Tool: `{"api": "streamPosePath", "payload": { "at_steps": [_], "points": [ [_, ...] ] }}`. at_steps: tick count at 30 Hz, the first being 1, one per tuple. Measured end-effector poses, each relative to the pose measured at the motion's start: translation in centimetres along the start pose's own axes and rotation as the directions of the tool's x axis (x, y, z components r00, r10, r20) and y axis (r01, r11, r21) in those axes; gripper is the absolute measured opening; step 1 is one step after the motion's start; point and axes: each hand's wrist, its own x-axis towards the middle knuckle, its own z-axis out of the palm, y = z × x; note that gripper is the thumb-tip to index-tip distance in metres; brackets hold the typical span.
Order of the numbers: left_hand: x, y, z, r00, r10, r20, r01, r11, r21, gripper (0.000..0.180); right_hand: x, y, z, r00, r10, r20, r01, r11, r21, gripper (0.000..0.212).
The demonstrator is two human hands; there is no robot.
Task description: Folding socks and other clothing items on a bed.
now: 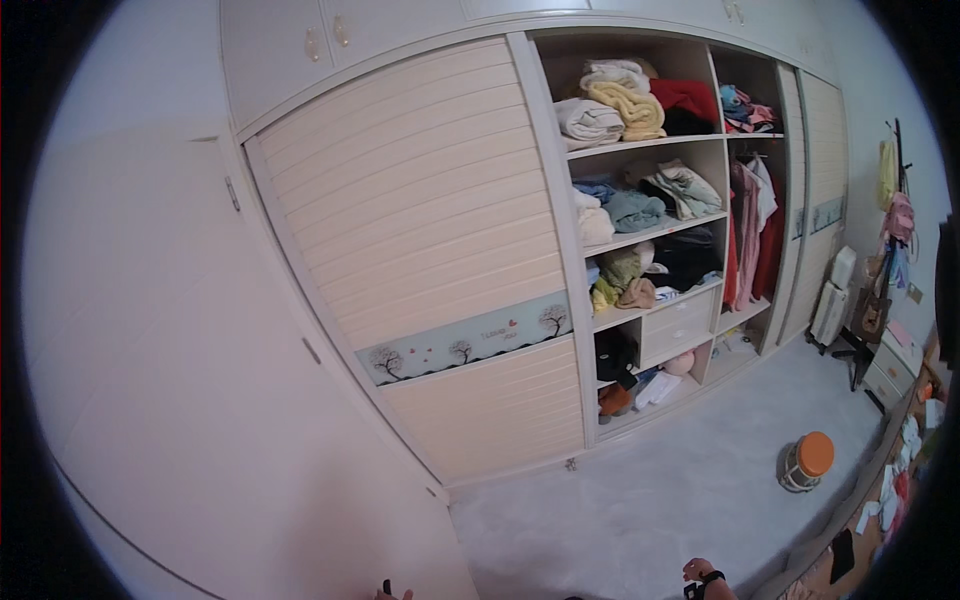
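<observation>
At the lower edge, just left of the middle, only the top of my left hand shows. A short black thing sticks up from its fingers; its kind cannot be made out. Farther right, my right hand hangs over the pale floor, its fingers loosely bent and apart with nothing visible in them. A black band with a small dark device goes round the right wrist. Neither hand touches the furniture. Ahead stands a big wardrobe, its shelves stacked with folded clothes and towels.
A white door fills the left side. An orange-topped round stool stands on the floor at right. Beyond it are a small drawer cabinet, a white suitcase and a coat stand. Scattered items lie along the right edge.
</observation>
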Motion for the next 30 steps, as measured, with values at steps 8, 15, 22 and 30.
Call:
{"api": "streamPosePath", "payload": {
  "at_steps": [8, 15, 22, 30],
  "points": [
    [2.4, -1.7, -3.8, 0.965, -0.237, 0.115, 0.216, 0.961, 0.173, 0.057, -10.5, 8.5, 1.5, 0.933, 0.349, -0.091, -0.199, 0.708, 0.678, 0.025],
    [6.1, -10.3, -1.1, 0.985, -0.175, -0.012, 0.160, 0.873, 0.460, 0.025, -19.8, 6.7, 6.9, 0.884, 0.458, -0.099, -0.159, 0.492, 0.856, 0.023],
    [8.0, -7.5, -1.6, 0.955, -0.172, -0.240, 0.262, 0.870, 0.418, 0.027, -17.0, 7.1, 5.2, 0.900, 0.384, -0.207, -0.232, 0.824, 0.516, 0.022],
    [8.4, -8.0, -1.3, 0.880, 0.083, -0.467, 0.142, 0.893, 0.427, 0.030, -21.3, 8.0, 7.3, 0.847, 0.434, -0.306, -0.188, 0.784, 0.592, 0.023]
  ]
}}
